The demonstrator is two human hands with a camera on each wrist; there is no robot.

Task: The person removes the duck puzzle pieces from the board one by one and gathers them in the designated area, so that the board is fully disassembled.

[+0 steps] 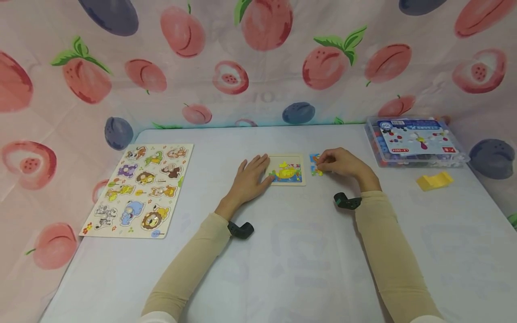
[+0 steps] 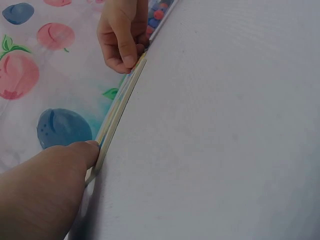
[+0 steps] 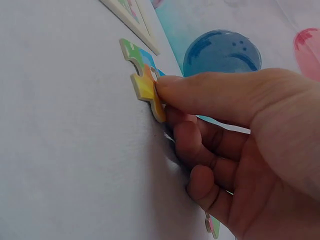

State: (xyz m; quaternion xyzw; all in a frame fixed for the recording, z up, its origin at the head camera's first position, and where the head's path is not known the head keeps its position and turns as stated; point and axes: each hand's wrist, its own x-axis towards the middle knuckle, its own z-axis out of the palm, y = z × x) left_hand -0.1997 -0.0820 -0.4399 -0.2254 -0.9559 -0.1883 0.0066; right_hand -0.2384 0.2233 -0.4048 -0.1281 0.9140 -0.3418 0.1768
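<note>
A small framed jigsaw puzzle (image 1: 287, 173) with a yellow duck picture lies flat near the middle of the table. My left hand (image 1: 251, 177) rests on its left side, fingers spread and straight, thumb along the lower left corner. Just right of the frame, my right hand (image 1: 341, 162) pinches a jigsaw piece (image 3: 145, 87) between thumb and fingertips. Green, blue, orange and yellow show on that piece, which is tilted close over the table in the right wrist view. Part of another jigsaw piece (image 3: 212, 225) peeks out below the curled fingers there.
On the left lies a wooden animal puzzle board (image 1: 141, 190). A clear plastic box (image 1: 418, 141) of colored parts stands at the back right, with a yellow block (image 1: 435, 181) in front of it. Fruit-print cloth (image 1: 230, 40) hangs behind the white table (image 1: 291, 260).
</note>
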